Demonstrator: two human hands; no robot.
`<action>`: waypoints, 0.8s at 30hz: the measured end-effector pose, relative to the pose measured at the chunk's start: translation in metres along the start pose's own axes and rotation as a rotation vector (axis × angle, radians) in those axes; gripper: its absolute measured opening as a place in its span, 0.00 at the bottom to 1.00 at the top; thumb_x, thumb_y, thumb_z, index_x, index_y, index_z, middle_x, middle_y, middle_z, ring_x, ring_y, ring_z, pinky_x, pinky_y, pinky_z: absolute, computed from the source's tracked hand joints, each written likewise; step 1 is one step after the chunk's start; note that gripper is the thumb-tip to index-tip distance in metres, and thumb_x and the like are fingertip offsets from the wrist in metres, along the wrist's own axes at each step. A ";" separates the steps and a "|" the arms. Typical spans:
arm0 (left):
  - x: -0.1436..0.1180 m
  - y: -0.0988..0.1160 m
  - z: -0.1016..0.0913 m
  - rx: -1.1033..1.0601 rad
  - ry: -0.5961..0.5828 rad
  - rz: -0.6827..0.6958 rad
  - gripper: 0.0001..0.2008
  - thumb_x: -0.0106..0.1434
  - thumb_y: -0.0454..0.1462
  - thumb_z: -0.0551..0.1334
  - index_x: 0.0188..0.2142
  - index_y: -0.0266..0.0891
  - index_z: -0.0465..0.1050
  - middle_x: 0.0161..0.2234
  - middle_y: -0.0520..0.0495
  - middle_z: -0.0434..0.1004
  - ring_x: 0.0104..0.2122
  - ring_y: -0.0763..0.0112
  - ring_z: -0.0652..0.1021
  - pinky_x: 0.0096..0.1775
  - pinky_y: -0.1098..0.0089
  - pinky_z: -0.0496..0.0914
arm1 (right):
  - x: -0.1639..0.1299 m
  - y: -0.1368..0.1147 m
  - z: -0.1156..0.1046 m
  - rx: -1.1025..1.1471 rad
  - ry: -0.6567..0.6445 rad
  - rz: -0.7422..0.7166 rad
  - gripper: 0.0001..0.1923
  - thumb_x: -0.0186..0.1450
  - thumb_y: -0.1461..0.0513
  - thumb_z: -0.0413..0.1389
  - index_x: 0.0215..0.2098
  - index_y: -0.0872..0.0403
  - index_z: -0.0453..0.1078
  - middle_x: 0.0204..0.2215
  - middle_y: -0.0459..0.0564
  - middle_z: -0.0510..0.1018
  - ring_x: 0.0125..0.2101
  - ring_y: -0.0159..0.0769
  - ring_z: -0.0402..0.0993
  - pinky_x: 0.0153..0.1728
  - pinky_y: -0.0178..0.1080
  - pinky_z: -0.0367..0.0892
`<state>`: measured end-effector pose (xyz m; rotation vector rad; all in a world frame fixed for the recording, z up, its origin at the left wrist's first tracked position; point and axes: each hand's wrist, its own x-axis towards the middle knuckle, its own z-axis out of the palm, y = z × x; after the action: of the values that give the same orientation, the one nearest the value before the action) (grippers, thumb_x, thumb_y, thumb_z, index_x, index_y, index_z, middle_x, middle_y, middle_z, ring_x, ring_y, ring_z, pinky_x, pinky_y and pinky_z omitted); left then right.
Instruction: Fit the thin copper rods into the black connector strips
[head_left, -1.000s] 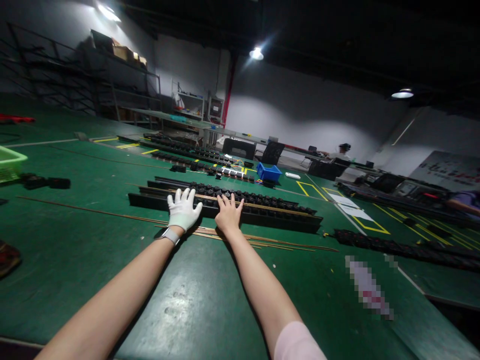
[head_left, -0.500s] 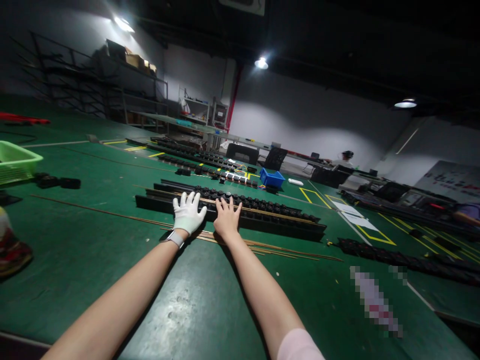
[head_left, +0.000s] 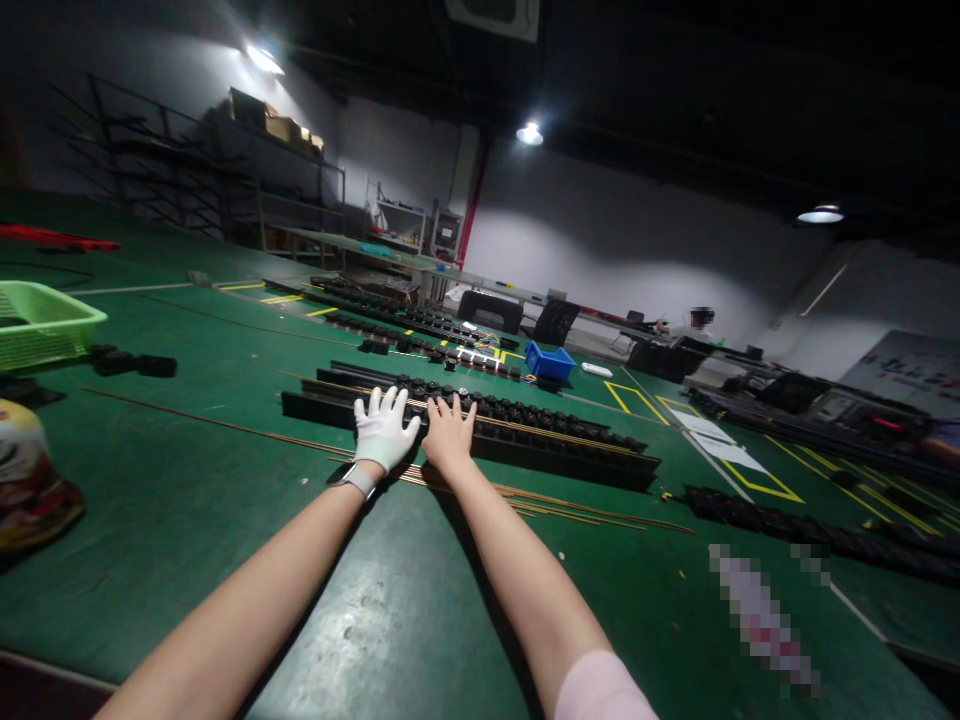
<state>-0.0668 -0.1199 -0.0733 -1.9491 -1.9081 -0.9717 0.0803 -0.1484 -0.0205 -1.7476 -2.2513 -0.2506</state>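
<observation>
My left hand (head_left: 385,432), in a white glove with a watch at the wrist, lies with fingers spread over a long black rail (head_left: 555,462). Bare and also spread, my right hand (head_left: 448,434) rests close beside it on the same rail. Under the fingers of both hands run thin brass-coloured rods (head_left: 536,428) along the rail's length. Behind them sits a row of small black parts (head_left: 517,408). More loose rods (head_left: 570,503) lie on the green table in front of the rail, partly hidden by my wrists.
A green basket (head_left: 56,340) stands at the left, near a printed bag (head_left: 30,475). Beyond the rail are a blue bin (head_left: 550,361) and further black strips (head_left: 420,345). White paper sheets (head_left: 712,440) lie to the right. Another person (head_left: 697,325) sits far back.
My right hand has shifted slightly left along the rail, closer to my left hand. The whole view has moved a little; both hands stay spread.
</observation>
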 end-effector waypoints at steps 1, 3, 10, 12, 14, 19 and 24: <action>0.000 0.000 0.000 0.002 -0.001 0.001 0.36 0.72 0.51 0.54 0.74 0.40 0.66 0.75 0.37 0.64 0.76 0.37 0.57 0.73 0.34 0.45 | 0.003 -0.003 0.000 0.006 -0.004 -0.016 0.35 0.76 0.59 0.47 0.80 0.46 0.55 0.78 0.50 0.58 0.79 0.54 0.41 0.75 0.69 0.30; 0.000 -0.002 -0.001 0.007 -0.008 0.005 0.35 0.72 0.49 0.54 0.74 0.41 0.66 0.75 0.38 0.64 0.75 0.39 0.58 0.73 0.35 0.45 | 0.008 -0.010 0.002 0.020 -0.017 -0.058 0.34 0.78 0.56 0.45 0.81 0.45 0.54 0.79 0.49 0.57 0.79 0.54 0.42 0.75 0.69 0.31; 0.002 -0.004 -0.004 -0.019 -0.028 0.003 0.35 0.71 0.47 0.53 0.75 0.41 0.65 0.75 0.39 0.64 0.75 0.41 0.59 0.73 0.34 0.46 | 0.016 -0.016 0.006 0.041 -0.039 -0.101 0.32 0.79 0.56 0.43 0.80 0.45 0.55 0.78 0.50 0.58 0.78 0.52 0.46 0.76 0.67 0.34; 0.002 -0.003 -0.008 -0.028 -0.012 -0.022 0.36 0.71 0.47 0.53 0.76 0.38 0.63 0.76 0.38 0.63 0.76 0.42 0.59 0.74 0.35 0.45 | 0.017 -0.016 0.004 0.051 -0.059 -0.101 0.33 0.78 0.56 0.44 0.80 0.46 0.55 0.78 0.50 0.58 0.78 0.52 0.46 0.76 0.68 0.36; 0.002 -0.003 -0.013 -0.020 0.015 -0.050 0.38 0.71 0.47 0.54 0.77 0.37 0.60 0.77 0.38 0.59 0.76 0.41 0.56 0.74 0.36 0.44 | 0.017 -0.016 0.001 0.063 -0.075 -0.095 0.33 0.78 0.57 0.44 0.80 0.46 0.54 0.79 0.50 0.58 0.79 0.51 0.45 0.75 0.69 0.38; -0.001 -0.004 -0.021 0.025 -0.005 -0.024 0.37 0.71 0.49 0.56 0.77 0.45 0.62 0.79 0.40 0.56 0.77 0.36 0.54 0.73 0.32 0.39 | 0.016 -0.017 -0.003 0.069 -0.101 -0.080 0.34 0.77 0.58 0.46 0.81 0.45 0.53 0.79 0.50 0.56 0.79 0.49 0.44 0.76 0.67 0.40; -0.003 -0.003 -0.014 0.044 -0.055 -0.003 0.35 0.71 0.49 0.56 0.76 0.48 0.63 0.79 0.43 0.57 0.76 0.34 0.53 0.72 0.31 0.38 | 0.014 -0.016 -0.003 0.092 -0.086 -0.093 0.34 0.78 0.56 0.47 0.81 0.46 0.53 0.79 0.52 0.56 0.78 0.48 0.46 0.76 0.67 0.40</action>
<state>-0.0736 -0.1302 -0.0653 -1.9679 -1.9448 -0.8780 0.0620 -0.1403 -0.0125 -1.6390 -2.3682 -0.0906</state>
